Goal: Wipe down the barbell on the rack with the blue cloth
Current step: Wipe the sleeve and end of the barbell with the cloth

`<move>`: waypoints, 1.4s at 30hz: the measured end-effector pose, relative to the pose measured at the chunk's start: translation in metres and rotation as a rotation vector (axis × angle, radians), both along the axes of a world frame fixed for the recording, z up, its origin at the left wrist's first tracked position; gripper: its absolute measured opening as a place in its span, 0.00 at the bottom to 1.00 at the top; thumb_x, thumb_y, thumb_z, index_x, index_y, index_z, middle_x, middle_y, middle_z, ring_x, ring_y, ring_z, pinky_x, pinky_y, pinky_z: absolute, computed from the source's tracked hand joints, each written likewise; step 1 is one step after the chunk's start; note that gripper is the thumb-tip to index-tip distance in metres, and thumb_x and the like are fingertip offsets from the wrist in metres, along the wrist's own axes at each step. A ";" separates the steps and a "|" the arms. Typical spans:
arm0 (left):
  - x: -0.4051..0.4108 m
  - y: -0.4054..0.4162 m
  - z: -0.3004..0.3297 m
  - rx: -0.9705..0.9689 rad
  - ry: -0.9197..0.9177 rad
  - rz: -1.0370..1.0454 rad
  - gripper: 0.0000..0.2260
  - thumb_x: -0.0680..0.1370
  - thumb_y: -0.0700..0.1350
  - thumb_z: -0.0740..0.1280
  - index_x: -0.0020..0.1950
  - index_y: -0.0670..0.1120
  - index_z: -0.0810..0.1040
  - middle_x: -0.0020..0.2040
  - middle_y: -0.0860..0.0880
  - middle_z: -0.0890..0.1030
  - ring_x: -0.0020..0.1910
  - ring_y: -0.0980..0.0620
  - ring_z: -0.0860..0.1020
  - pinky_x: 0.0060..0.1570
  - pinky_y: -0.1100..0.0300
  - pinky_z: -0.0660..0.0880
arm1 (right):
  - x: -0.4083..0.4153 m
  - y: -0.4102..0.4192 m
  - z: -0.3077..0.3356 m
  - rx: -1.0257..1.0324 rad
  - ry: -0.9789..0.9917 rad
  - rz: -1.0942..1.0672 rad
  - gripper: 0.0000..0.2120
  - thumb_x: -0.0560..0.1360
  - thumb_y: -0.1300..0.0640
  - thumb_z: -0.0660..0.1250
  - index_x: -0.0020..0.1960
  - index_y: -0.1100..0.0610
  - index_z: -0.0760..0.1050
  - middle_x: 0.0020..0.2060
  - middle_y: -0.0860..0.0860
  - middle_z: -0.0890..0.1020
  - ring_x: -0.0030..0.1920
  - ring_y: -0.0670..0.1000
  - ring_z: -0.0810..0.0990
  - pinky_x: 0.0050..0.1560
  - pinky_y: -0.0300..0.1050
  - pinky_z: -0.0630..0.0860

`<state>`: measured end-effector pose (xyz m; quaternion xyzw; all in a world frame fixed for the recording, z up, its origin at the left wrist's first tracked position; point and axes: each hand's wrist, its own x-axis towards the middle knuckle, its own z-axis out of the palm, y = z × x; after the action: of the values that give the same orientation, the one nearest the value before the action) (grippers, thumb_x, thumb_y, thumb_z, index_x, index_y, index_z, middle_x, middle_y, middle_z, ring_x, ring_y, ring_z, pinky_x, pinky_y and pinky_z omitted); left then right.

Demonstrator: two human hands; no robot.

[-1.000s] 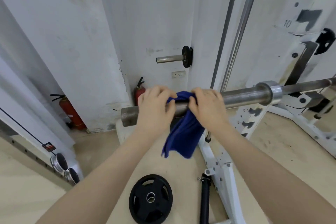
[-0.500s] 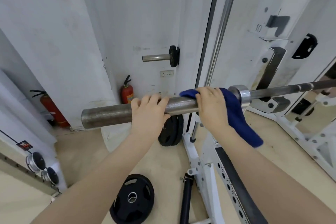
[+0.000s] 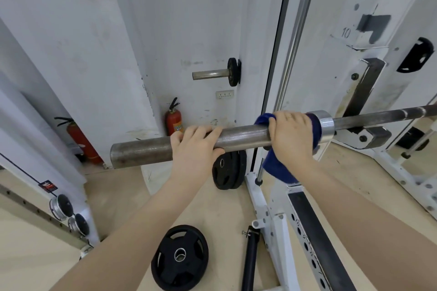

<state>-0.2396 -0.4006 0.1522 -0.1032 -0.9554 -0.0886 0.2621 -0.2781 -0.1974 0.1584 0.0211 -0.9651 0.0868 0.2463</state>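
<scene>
The barbell (image 3: 243,136) lies level across the white rack (image 3: 272,208), its thick steel sleeve pointing left and its thin shaft running off to the right. My left hand (image 3: 194,146) grips the bare sleeve near its middle, fingers curled over the top. My right hand (image 3: 290,134) grips the blue cloth (image 3: 279,168), which is wrapped round the sleeve right beside the chrome collar (image 3: 325,125). A loose end of the cloth hangs below the bar.
A black weight plate (image 3: 179,256) lies flat on the floor below; more plates (image 3: 228,170) lean against the rack's foot. A wall peg (image 3: 210,74) sticks out above. Two red fire extinguishers (image 3: 173,119) stand by the wall. A chrome guide rod (image 3: 293,35) rises behind the bar.
My right hand slid the cloth rightward along the sleeve, from beside my left hand to the collar. My left hand kept its grip on the sleeve, and the view shifted right.
</scene>
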 end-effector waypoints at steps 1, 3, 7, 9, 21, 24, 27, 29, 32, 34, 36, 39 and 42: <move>-0.001 -0.001 0.001 0.012 -0.011 -0.004 0.19 0.66 0.48 0.76 0.55 0.48 0.80 0.48 0.48 0.82 0.49 0.42 0.78 0.48 0.49 0.61 | 0.003 -0.012 -0.001 -0.009 -0.007 0.022 0.24 0.77 0.49 0.41 0.47 0.56 0.74 0.42 0.53 0.80 0.46 0.56 0.76 0.55 0.52 0.68; -0.002 -0.001 0.005 0.021 -0.027 -0.014 0.19 0.67 0.49 0.74 0.57 0.48 0.79 0.49 0.48 0.82 0.51 0.42 0.76 0.49 0.49 0.62 | 0.008 -0.037 -0.005 0.002 -0.023 0.107 0.24 0.78 0.48 0.41 0.51 0.54 0.74 0.46 0.51 0.81 0.50 0.54 0.76 0.59 0.51 0.66; -0.001 -0.002 0.013 -0.005 -0.100 -0.043 0.20 0.73 0.52 0.68 0.63 0.51 0.74 0.58 0.50 0.78 0.58 0.45 0.71 0.54 0.51 0.58 | 0.011 -0.064 -0.005 0.046 -0.046 0.221 0.20 0.80 0.49 0.46 0.55 0.54 0.75 0.50 0.50 0.81 0.54 0.54 0.77 0.60 0.50 0.65; -0.003 -0.004 0.014 -0.006 -0.127 -0.059 0.20 0.74 0.54 0.66 0.64 0.52 0.72 0.58 0.51 0.77 0.58 0.46 0.70 0.55 0.52 0.58 | 0.006 -0.050 -0.002 0.061 -0.086 0.325 0.23 0.79 0.47 0.44 0.57 0.54 0.75 0.51 0.50 0.81 0.53 0.55 0.76 0.59 0.50 0.66; 0.001 -0.079 0.046 0.143 0.023 -0.202 0.19 0.70 0.51 0.70 0.55 0.40 0.79 0.54 0.41 0.79 0.50 0.41 0.78 0.49 0.49 0.75 | 0.004 -0.101 0.022 0.159 -0.219 0.277 0.08 0.79 0.56 0.56 0.57 0.54 0.70 0.47 0.51 0.77 0.42 0.52 0.74 0.43 0.45 0.67; 0.006 -0.120 0.052 0.109 0.028 -0.193 0.17 0.74 0.54 0.62 0.47 0.41 0.81 0.49 0.44 0.80 0.44 0.43 0.79 0.45 0.52 0.75 | 0.018 -0.163 0.027 0.161 -0.192 0.416 0.13 0.81 0.53 0.50 0.56 0.54 0.72 0.46 0.54 0.79 0.43 0.54 0.76 0.42 0.47 0.66; 0.010 -0.156 0.044 -0.029 0.017 -0.198 0.17 0.76 0.53 0.58 0.47 0.42 0.81 0.49 0.45 0.81 0.47 0.43 0.78 0.47 0.51 0.72 | 0.033 -0.209 0.018 0.052 -0.129 0.523 0.16 0.82 0.50 0.49 0.54 0.56 0.73 0.47 0.53 0.81 0.49 0.56 0.78 0.54 0.52 0.69; 0.015 -0.172 0.036 -0.003 -0.052 -0.193 0.19 0.76 0.53 0.56 0.51 0.42 0.80 0.51 0.46 0.80 0.50 0.43 0.77 0.50 0.51 0.72 | 0.034 -0.211 0.017 0.069 -0.149 0.598 0.16 0.81 0.49 0.50 0.58 0.54 0.72 0.51 0.51 0.81 0.52 0.55 0.77 0.56 0.53 0.69; 0.025 -0.186 0.029 0.188 -0.149 -0.195 0.21 0.75 0.55 0.55 0.57 0.43 0.77 0.54 0.49 0.78 0.52 0.49 0.75 0.53 0.58 0.68 | 0.026 -0.194 0.021 0.061 -0.207 0.512 0.14 0.80 0.49 0.51 0.55 0.54 0.72 0.50 0.52 0.81 0.50 0.56 0.78 0.52 0.53 0.72; 0.032 -0.193 0.024 0.315 -0.226 -0.213 0.18 0.75 0.52 0.60 0.60 0.45 0.75 0.56 0.52 0.76 0.54 0.55 0.73 0.55 0.63 0.67 | 0.026 -0.189 0.022 0.119 -0.210 0.328 0.13 0.80 0.52 0.51 0.54 0.56 0.72 0.49 0.54 0.81 0.48 0.57 0.79 0.51 0.52 0.73; 0.038 -0.198 0.018 0.425 -0.289 -0.238 0.16 0.75 0.44 0.66 0.63 0.46 0.72 0.57 0.54 0.74 0.55 0.59 0.72 0.54 0.73 0.64 | 0.033 -0.196 0.025 0.123 -0.182 0.234 0.07 0.79 0.56 0.54 0.47 0.54 0.71 0.47 0.55 0.81 0.45 0.57 0.79 0.49 0.53 0.74; 0.036 -0.202 0.013 0.550 -0.339 -0.263 0.19 0.73 0.40 0.69 0.63 0.45 0.71 0.57 0.56 0.73 0.57 0.59 0.72 0.56 0.76 0.63 | 0.043 -0.228 0.031 0.055 -0.176 0.255 0.06 0.79 0.57 0.56 0.46 0.51 0.70 0.46 0.55 0.81 0.43 0.57 0.78 0.48 0.51 0.71; 0.030 -0.205 0.009 0.655 -0.364 -0.303 0.19 0.72 0.39 0.70 0.60 0.47 0.70 0.56 0.53 0.74 0.57 0.55 0.74 0.58 0.65 0.68 | 0.045 -0.267 0.021 0.045 -0.129 0.295 0.12 0.82 0.53 0.50 0.53 0.57 0.69 0.46 0.54 0.81 0.46 0.56 0.79 0.50 0.48 0.68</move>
<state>-0.2093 -0.6058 0.1611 -0.1366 -0.8813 -0.4431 0.0915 -0.2332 -0.4644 0.1797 0.1627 -0.9670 0.1014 0.1678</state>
